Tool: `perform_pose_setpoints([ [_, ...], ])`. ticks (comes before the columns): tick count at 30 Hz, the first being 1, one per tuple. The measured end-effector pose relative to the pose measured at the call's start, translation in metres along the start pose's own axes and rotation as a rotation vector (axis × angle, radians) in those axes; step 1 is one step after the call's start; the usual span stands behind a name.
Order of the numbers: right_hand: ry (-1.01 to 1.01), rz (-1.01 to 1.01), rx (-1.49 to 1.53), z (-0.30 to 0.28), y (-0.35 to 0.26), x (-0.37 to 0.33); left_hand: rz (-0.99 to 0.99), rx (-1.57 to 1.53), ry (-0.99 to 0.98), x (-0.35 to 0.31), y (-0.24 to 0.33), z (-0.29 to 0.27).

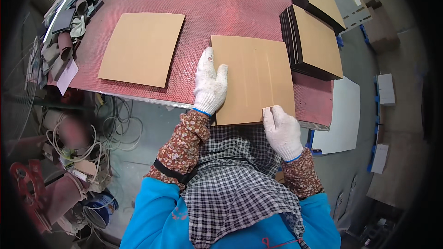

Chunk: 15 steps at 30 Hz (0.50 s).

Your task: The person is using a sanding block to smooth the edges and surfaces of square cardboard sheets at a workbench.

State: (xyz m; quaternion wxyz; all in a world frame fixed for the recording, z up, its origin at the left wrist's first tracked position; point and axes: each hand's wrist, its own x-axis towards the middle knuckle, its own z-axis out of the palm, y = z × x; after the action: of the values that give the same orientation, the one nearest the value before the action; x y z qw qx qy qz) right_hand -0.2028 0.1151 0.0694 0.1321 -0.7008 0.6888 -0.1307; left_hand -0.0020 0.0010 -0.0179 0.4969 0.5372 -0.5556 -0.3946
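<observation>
A flat tan square panel [251, 80] with a slightly curved far edge lies in front of me, its near edge reaching the table's front edge. Pale streaks run down its face. My left hand [211, 83], in a white knit glove, rests along the panel's left edge with fingers stretched out and the thumb apart. At the near right part of the panel, my gloved right hand [282, 131] is closed on a small tan piece [267, 110], pressed to the surface. What that piece is made of I cannot tell.
Another tan panel [142, 50] lies to the left on the red, mesh-textured table [191, 4]. Stacks of dark-edged panels [318, 44] stand at the right. Scraps and rolls [65, 44] crowd the far left edge. Hoses [122, 127] and red machinery [32, 186] are below left.
</observation>
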Motion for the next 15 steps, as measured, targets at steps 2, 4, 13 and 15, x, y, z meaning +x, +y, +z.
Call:
perform_pose_setpoints([
  [2,0.005,-0.018,-0.01,0.003,0.0,0.003,-0.012,-0.001,-0.01,0.0,0.008,-0.004],
  [4,0.007,-0.037,-0.022,0.004,0.001,0.008,-0.028,-0.004,-0.017,-0.001,0.006,-0.003],
  [13,0.087,-0.29,-0.281,0.012,0.0,0.123,-0.005,0.071,0.048,-0.003,-0.005,0.002],
  [15,0.091,-0.193,-0.232,0.016,0.003,0.158,0.01,0.07,0.042,-0.002,-0.005,0.003],
])
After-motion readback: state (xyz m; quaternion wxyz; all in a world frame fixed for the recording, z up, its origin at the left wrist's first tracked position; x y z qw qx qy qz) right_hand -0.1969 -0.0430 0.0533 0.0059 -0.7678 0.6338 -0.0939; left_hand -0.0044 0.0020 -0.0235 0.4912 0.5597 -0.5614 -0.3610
